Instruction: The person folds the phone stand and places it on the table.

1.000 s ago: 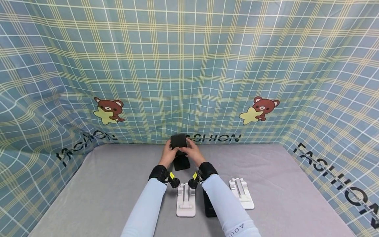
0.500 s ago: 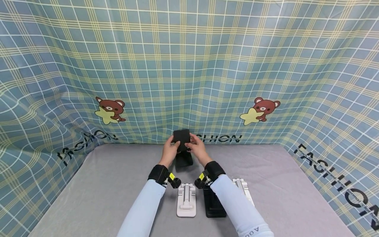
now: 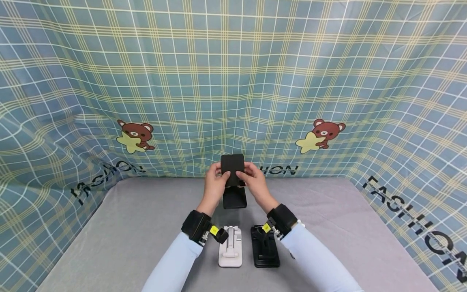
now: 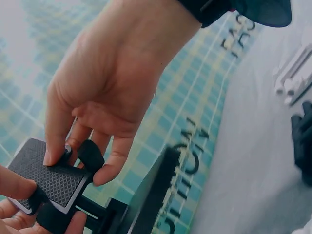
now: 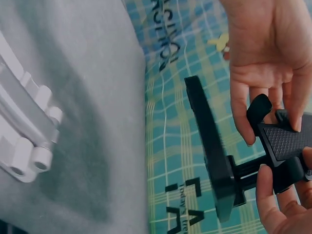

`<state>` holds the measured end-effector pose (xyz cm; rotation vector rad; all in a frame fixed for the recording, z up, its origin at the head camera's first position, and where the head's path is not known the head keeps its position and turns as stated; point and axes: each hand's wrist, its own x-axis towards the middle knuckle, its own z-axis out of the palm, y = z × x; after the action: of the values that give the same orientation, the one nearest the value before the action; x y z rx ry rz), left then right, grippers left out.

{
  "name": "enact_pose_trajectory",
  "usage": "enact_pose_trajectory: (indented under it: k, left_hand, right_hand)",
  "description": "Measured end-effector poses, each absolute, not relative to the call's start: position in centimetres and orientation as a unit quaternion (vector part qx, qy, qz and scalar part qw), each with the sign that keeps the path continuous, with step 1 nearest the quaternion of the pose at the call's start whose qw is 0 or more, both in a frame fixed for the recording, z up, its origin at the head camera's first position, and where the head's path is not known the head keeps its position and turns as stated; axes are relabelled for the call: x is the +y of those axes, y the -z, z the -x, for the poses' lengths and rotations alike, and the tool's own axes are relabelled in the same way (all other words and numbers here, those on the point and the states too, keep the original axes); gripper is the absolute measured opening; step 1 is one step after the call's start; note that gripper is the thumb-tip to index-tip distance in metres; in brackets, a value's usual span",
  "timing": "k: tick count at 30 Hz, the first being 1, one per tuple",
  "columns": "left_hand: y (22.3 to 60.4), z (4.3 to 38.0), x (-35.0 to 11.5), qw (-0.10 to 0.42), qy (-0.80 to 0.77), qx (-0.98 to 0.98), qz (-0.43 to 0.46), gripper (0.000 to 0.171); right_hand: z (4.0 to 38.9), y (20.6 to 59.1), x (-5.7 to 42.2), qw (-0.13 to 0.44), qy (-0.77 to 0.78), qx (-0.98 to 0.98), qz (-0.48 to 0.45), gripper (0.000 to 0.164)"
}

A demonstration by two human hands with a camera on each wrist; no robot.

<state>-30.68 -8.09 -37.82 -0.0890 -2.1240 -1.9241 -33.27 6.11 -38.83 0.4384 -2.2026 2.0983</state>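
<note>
Both hands hold a black folding phone stand (image 3: 232, 164) at the far middle of the head view, in front of the curtain. My left hand (image 3: 214, 184) grips the left edge of its textured plate, thumb on the face. On the opposite edge, my right hand (image 3: 257, 185) pinches the same plate with its thumb on the face. Both wrist views show the plate's ribbed pad (image 4: 48, 170), small lips at its edge, and a short arm leading to the flat base (image 5: 209, 151). In the head view the base hangs below the plate, apart from the tabletop as seen in the wrist views.
A folded white phone stand (image 3: 230, 253) lies on the grey cloth-covered table (image 3: 146, 227), between the forearms. Beside it lies a folded black phone stand (image 3: 266, 253). The right forearm covers most of whatever lies further right. A checked curtain (image 3: 233, 81) rises behind the table.
The hands have brought the held stand rightward and somewhat nearer, and its plate shows more fully. My right forearm has swung right, uncovering the black stand and covering the white one at the right.
</note>
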Motion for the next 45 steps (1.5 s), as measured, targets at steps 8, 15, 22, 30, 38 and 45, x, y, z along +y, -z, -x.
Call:
enact_pose_trajectory:
  k: [8, 15, 22, 30, 38, 45]
  left_hand:
    - [38.5, 27.3, -7.5, 0.122, 0.674, -0.724, 0.086, 0.029]
    - [39.8, 24.7, -7.4, 0.080, 0.673, -0.725, 0.119, 0.028]
    - [40.9, 23.4, -7.2, 0.065, 0.674, -0.727, 0.115, 0.027]
    - [41.0, 23.3, -7.4, 0.059, 0.687, -0.716, 0.108, 0.032]
    - [42.3, 23.3, -8.7, 0.015, 0.744, -0.663, 0.085, 0.050]
    - [44.5, 22.2, -8.9, -0.181, 0.832, -0.515, 0.104, 0.062]
  right_hand:
    - [29.5, 39.2, 8.2, 0.010, -0.680, -0.721, -0.134, 0.031]
    - [26.6, 40.6, 9.6, -0.013, -0.682, -0.721, -0.121, 0.033]
    - [25.0, 41.5, 9.8, -0.012, -0.692, -0.716, -0.097, 0.034]
    - [24.7, 41.0, 10.2, -0.006, -0.698, -0.711, -0.088, 0.031]
    - [24.7, 39.4, 10.6, 0.008, -0.703, -0.707, -0.078, 0.031]
    - [24.7, 38.9, 10.8, 0.017, -0.707, -0.701, -0.089, 0.031]
